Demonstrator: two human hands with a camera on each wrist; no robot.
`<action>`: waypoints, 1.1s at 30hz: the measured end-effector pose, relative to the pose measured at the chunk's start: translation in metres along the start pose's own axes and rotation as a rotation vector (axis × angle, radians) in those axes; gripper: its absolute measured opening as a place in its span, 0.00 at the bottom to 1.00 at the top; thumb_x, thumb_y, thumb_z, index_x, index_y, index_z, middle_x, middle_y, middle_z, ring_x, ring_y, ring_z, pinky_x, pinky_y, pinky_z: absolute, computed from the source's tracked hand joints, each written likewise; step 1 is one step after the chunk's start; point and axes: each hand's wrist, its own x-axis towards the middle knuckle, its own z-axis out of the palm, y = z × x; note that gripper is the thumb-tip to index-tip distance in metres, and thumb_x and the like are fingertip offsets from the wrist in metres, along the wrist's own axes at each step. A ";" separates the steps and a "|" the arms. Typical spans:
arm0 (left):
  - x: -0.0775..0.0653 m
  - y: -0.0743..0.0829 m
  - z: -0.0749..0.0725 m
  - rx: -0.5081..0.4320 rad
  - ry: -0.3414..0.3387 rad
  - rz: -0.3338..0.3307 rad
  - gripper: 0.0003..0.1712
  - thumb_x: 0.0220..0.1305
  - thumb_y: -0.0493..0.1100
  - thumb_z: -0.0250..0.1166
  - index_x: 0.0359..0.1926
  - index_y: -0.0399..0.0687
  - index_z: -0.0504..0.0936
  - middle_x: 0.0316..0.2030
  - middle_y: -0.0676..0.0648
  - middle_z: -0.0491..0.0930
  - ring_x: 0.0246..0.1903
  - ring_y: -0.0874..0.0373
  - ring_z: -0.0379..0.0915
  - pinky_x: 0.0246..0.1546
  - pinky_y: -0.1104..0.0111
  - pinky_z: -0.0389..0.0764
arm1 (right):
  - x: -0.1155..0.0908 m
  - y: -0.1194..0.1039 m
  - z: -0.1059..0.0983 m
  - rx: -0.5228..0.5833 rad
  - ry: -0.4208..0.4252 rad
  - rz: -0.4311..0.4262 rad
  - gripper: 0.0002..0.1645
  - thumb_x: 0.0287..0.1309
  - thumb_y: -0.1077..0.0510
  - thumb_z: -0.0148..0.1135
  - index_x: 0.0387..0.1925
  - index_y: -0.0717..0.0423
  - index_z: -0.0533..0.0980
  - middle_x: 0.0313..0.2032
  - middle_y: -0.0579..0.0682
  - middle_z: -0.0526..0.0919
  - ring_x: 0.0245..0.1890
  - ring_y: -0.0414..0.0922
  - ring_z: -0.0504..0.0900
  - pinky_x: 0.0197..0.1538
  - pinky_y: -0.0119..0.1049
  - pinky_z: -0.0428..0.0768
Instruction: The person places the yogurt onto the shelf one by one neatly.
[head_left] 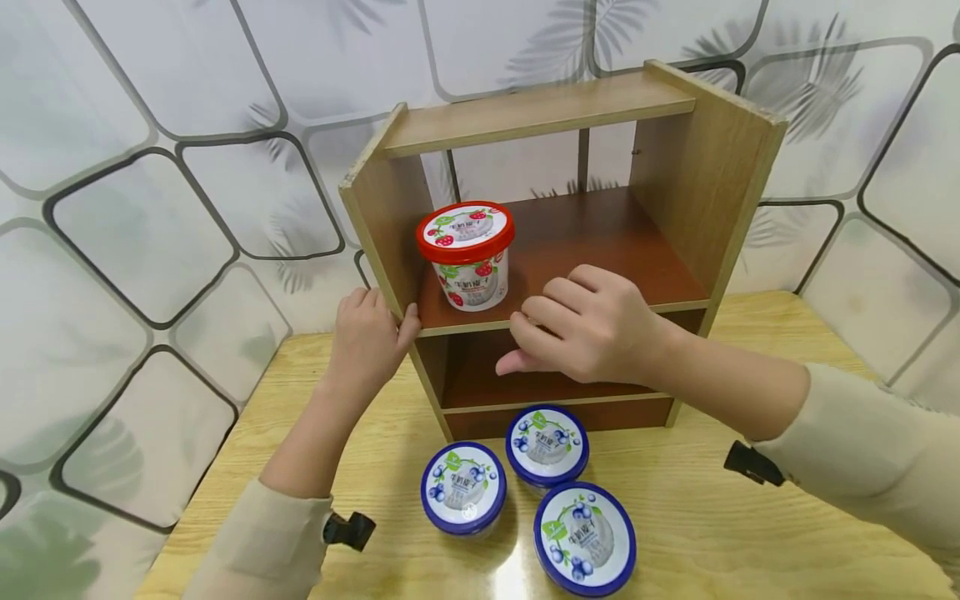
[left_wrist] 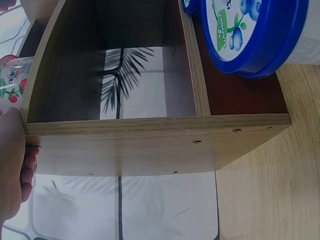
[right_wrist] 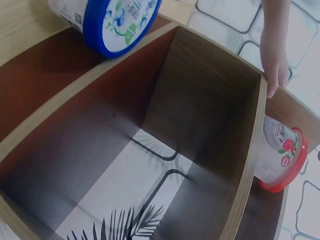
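Note:
A wooden shelf unit (head_left: pixel 723 179) stands upright against the wall. My left hand (head_left: pixel 365 340) grips the front edge of its left side panel, thumb in front and fingers around the outside, as the left wrist view also shows. On the upper shelf board, close to that panel, sits a tub with a red lid (head_left: pixel 467 257) and strawberry prints. My right hand (head_left: pixel 581 325) hovers before the shelf's front with loosely bent fingers and thumb pointing left, nothing visible in it. It is out of sight in the right wrist view.
Three tubs with blue lids and blueberry prints stand on the wooden table: a left one (head_left: pixel 463 492), a back one (head_left: pixel 547 446) and a front one (head_left: pixel 585 540). The lower compartment (head_left: pixel 487 371) lies behind my right hand. Patterned wall covering (head_left: pixel 142 242) surrounds the table.

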 end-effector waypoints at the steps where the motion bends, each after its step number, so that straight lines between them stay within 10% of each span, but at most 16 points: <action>1: 0.000 0.000 0.000 -0.002 0.001 0.000 0.15 0.60 0.44 0.57 0.26 0.32 0.73 0.21 0.37 0.76 0.25 0.42 0.68 0.29 0.55 0.69 | -0.001 -0.002 -0.001 0.006 0.000 -0.002 0.28 0.61 0.39 0.55 0.20 0.58 0.76 0.17 0.50 0.80 0.16 0.45 0.76 0.18 0.33 0.69; 33: 0.000 0.000 -0.001 0.003 -0.032 -0.013 0.16 0.61 0.44 0.57 0.25 0.34 0.74 0.20 0.38 0.76 0.25 0.42 0.69 0.29 0.56 0.69 | -0.034 -0.055 -0.026 0.194 0.152 -0.114 0.26 0.66 0.44 0.50 0.16 0.54 0.72 0.14 0.46 0.76 0.13 0.42 0.73 0.17 0.31 0.72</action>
